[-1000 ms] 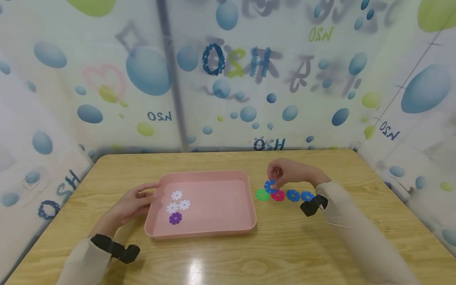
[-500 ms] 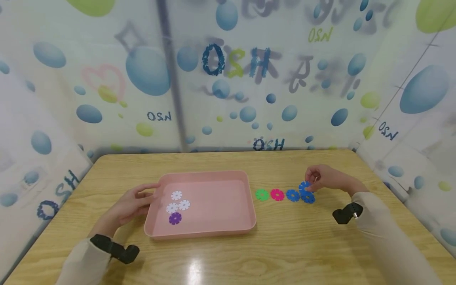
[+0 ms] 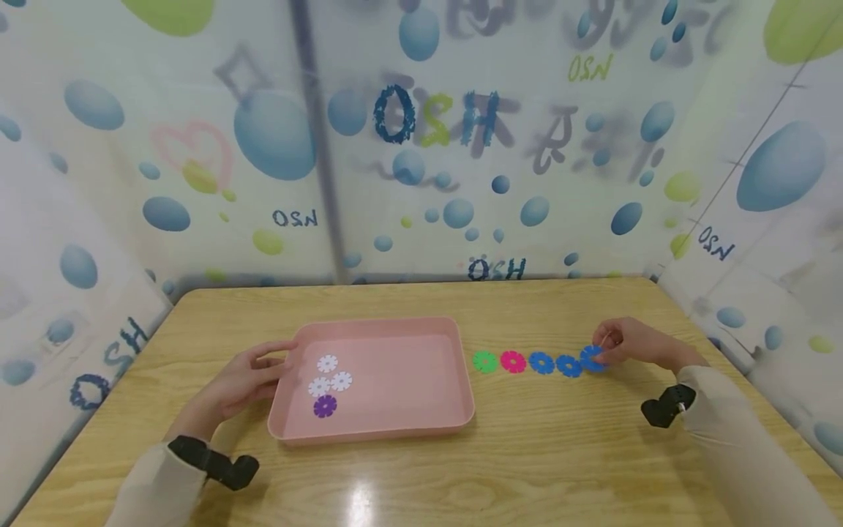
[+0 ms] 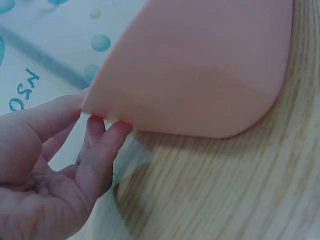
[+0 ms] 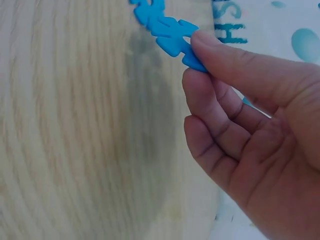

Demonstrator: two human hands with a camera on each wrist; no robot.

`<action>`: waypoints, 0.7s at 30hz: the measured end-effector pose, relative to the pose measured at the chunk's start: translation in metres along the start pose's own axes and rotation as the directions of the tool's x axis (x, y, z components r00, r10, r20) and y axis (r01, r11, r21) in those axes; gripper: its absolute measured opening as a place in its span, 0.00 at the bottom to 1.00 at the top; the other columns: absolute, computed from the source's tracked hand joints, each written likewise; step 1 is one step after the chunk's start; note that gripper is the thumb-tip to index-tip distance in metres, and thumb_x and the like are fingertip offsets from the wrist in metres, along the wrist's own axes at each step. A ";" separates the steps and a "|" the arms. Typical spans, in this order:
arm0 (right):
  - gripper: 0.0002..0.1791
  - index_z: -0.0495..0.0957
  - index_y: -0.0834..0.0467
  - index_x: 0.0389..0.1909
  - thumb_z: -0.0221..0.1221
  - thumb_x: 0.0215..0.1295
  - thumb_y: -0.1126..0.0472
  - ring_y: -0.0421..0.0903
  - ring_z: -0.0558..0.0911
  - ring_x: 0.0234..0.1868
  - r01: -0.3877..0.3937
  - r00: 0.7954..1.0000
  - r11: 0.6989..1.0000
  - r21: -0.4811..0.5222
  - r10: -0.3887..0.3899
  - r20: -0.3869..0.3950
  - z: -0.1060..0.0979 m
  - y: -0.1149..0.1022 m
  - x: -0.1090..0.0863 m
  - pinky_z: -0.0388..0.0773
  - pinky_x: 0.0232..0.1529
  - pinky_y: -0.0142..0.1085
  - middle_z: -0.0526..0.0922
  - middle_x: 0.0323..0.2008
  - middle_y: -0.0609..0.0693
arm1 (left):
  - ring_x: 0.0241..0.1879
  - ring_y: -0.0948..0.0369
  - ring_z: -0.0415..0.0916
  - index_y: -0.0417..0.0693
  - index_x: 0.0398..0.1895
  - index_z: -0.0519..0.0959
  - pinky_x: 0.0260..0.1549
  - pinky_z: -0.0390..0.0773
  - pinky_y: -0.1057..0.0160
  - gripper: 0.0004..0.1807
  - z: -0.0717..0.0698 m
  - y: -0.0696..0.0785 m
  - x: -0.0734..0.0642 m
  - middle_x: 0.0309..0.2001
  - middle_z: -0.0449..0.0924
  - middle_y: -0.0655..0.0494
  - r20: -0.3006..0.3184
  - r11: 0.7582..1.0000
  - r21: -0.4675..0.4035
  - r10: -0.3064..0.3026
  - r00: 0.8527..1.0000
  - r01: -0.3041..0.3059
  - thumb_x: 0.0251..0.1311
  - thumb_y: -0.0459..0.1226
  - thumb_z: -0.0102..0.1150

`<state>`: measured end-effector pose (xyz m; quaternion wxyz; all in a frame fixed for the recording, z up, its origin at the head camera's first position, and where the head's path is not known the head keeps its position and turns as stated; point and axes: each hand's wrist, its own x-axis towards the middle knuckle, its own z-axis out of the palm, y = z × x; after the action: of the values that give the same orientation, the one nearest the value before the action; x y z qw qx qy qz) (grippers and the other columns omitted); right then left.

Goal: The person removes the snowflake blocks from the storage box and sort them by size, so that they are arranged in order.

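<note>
My right hand [image 3: 628,341] pinches a blue notched plastic snowflake disc [image 5: 176,36] between thumb and fingers, low over the table at the right end of a row. Directly left of it lie two more blue discs, the nearer one [image 3: 569,366] seeming to touch or overlap the held one, then a pink disc [image 3: 514,361] and a green disc [image 3: 486,361]. At the left end of a pink tray [image 3: 415,428], my left hand [image 3: 246,377] holds the edge, with a finger at the rim and the thumb [image 4: 112,142] against the outer wall. The finger's tip is partly hidden.
Inside the tray's left part lie three white discs, one of them a white disc [image 3: 327,363] at the back, and a purple disc [image 3: 325,406]. The wooden table [image 3: 527,461] ends at a patterned curtain [image 3: 421,219] behind and at the sides.
My right hand has carried the blue disc rightward, from above the pink disc, past the last blue one, and lowered it at the row's end. My left hand has stayed at the tray.
</note>
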<state>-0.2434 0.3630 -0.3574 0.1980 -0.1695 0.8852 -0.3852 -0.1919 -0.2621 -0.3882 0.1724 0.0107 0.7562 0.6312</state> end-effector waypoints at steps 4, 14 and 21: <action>0.18 0.71 0.70 0.39 0.64 0.55 0.61 0.43 0.73 0.27 -0.037 0.999 0.999 0.007 0.037 -0.014 0.002 0.007 -0.002 0.75 0.29 0.33 0.74 0.26 0.52 | 0.46 0.55 0.74 0.40 0.68 0.55 0.45 0.76 0.57 0.32 -0.001 -0.002 0.000 0.58 0.60 0.31 -0.004 1.000 0.001 -0.006 1.000 0.006 0.63 0.38 0.53; 0.21 0.71 0.74 0.43 0.64 0.55 0.62 0.42 0.74 0.28 -0.097 0.995 0.993 0.073 0.099 -0.027 0.011 0.020 -0.004 0.77 0.30 0.32 0.76 0.29 0.52 | 0.47 0.54 0.74 0.40 0.68 0.55 0.45 0.76 0.57 0.33 -0.002 -0.002 0.001 0.59 0.59 0.31 0.006 1.000 -0.008 0.003 1.000 -0.003 0.63 0.40 0.54; 0.20 0.72 0.75 0.44 0.62 0.57 0.64 0.40 0.74 0.27 -0.070 0.997 0.993 0.092 0.073 -0.035 0.012 0.025 -0.005 0.76 0.29 0.31 0.78 0.31 0.52 | 0.47 0.55 0.74 0.41 0.68 0.56 0.46 0.76 0.58 0.33 -0.002 -0.002 0.001 0.59 0.59 0.32 -0.001 1.000 -0.010 -0.002 1.000 0.002 0.63 0.40 0.54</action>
<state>-0.2369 0.3745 -0.3825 0.2024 -0.1212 0.8760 -0.4208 -0.1929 -0.2640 -0.3905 0.1725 0.0087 0.7531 0.6348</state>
